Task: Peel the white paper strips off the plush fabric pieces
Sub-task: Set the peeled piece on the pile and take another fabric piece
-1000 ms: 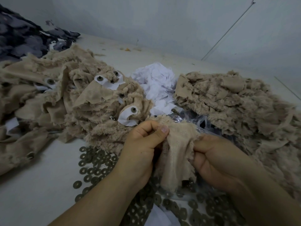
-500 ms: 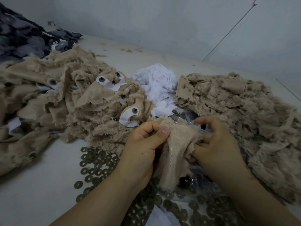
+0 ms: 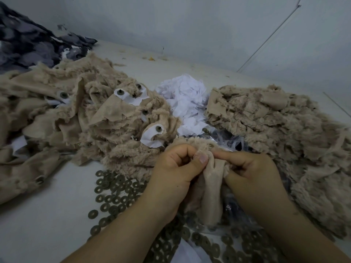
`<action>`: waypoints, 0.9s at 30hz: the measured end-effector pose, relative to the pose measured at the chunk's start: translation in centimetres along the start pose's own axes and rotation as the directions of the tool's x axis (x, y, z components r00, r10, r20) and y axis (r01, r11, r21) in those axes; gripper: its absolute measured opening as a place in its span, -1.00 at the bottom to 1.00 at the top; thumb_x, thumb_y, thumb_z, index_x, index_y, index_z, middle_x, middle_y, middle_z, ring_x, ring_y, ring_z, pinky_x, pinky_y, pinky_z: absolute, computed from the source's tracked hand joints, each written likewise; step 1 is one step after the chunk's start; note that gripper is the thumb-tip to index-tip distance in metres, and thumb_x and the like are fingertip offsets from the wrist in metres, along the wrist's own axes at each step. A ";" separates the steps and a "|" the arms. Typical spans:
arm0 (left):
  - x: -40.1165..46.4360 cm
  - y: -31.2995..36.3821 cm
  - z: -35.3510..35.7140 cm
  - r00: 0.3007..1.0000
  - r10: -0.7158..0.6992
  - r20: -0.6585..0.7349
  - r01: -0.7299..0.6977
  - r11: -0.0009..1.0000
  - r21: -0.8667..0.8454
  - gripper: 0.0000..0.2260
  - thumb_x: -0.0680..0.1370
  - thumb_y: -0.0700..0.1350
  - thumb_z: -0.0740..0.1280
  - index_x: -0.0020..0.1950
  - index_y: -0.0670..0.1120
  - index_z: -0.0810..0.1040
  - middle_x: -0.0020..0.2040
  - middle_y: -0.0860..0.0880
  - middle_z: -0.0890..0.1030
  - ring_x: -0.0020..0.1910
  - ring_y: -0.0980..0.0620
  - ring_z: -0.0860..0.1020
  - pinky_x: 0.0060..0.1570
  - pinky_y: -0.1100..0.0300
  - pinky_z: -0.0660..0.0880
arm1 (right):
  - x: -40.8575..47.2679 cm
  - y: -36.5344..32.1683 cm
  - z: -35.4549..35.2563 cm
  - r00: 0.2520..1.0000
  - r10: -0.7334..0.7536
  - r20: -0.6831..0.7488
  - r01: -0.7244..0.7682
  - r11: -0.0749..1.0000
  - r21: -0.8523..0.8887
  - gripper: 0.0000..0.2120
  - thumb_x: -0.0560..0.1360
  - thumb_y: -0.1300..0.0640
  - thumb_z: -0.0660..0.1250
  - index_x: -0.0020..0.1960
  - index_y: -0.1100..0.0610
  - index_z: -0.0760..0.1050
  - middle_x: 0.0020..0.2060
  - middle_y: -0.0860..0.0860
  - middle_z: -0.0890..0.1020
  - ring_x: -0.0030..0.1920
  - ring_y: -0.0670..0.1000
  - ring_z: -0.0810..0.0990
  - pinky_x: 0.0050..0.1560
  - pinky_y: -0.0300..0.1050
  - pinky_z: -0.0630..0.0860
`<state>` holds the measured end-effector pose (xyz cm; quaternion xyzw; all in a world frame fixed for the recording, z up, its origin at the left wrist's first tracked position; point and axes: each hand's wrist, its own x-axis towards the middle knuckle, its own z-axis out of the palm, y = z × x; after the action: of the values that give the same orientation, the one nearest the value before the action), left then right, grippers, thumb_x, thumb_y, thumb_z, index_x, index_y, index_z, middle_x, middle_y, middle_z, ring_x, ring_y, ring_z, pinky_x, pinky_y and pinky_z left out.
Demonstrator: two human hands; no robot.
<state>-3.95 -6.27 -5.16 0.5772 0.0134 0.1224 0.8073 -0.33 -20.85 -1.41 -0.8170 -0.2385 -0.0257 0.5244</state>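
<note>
A tan plush fabric piece (image 3: 211, 188) hangs between both hands, smooth backing toward me. My left hand (image 3: 176, 168) pinches its top edge with thumb and curled fingers. My right hand (image 3: 248, 171) grips the piece from the right, index finger stretched along the top edge toward the left thumb. No white strip shows on the held piece. To the left lies a heap of plush pieces (image 3: 117, 130) that carry white paper strips (image 3: 151, 135) with dark round studs. A mound of crumpled white paper (image 3: 187, 103) sits behind the hands.
A second heap of tan plush pieces (image 3: 275, 130) without paper lies on the right. Several dark metal washers (image 3: 114, 198) are scattered on the pale table below the hands, near a clear plastic bag (image 3: 231, 143). Dark grey patterned fabric (image 3: 24, 46) is at far left; a wall runs behind.
My right hand has moved up and left from the piece's right side to its top edge, index finger now beside the left thumb. The left hand kept its pinch.
</note>
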 end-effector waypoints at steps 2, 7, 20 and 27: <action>-0.1 0.0 0.1 1.000 0.014 0.004 -0.015 0.999 0.044 -0.82 0.44 -0.05 0.41 -0.23 -0.17 0.59 -0.21 -0.32 0.56 -0.20 -0.14 0.49 -0.12 -0.06 0.44 | -0.1 0.2 0.1 0.999 0.024 -0.029 -0.023 0.999 0.039 -0.53 0.41 0.41 0.46 -0.11 -0.21 0.64 -0.21 -0.24 0.72 -0.12 -0.26 0.68 -0.15 -0.42 0.57; -0.2 0.1 0.4 0.998 0.068 -0.005 -0.067 0.988 0.138 -0.74 0.44 -0.05 0.40 -0.21 -0.26 0.54 -0.19 -0.43 0.49 -0.22 -0.14 0.45 -0.17 -0.08 0.42 | -0.2 0.7 0.2 0.997 0.049 -0.061 -0.043 0.994 0.102 -0.66 0.38 0.39 0.50 -0.12 -0.06 0.64 -0.21 -0.13 0.73 -0.21 -0.15 0.71 -0.21 -0.27 0.64; -0.1 0.3 0.3 0.995 0.093 -0.021 -0.087 0.976 0.202 -0.72 0.47 -0.12 0.41 -0.18 -0.35 0.50 -0.20 -0.41 0.50 -0.23 -0.13 0.44 -0.17 -0.13 0.45 | 0.2 1.4 0.0 0.987 0.159 0.012 -0.155 0.940 0.305 -0.65 0.41 0.47 0.45 -0.12 0.02 0.70 -0.20 0.04 0.75 -0.16 0.02 0.75 -0.18 -0.16 0.68; -0.2 0.1 0.4 0.994 0.112 -0.007 -0.108 0.971 0.211 -0.75 0.52 -0.20 0.40 -0.19 -0.38 0.49 -0.22 -0.39 0.47 -0.26 -0.12 0.43 -0.21 -0.04 0.41 | 0.4 1.4 -0.2 0.986 0.164 0.007 -0.160 0.952 0.259 -0.64 0.39 0.49 0.45 -0.06 0.05 0.70 -0.18 0.03 0.75 -0.13 0.02 0.75 -0.13 -0.10 0.69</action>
<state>-4.12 -6.61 -4.95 0.6581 0.0017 0.1703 0.7334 0.65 -21.36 -2.35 -0.7580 -0.1682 0.0428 0.6288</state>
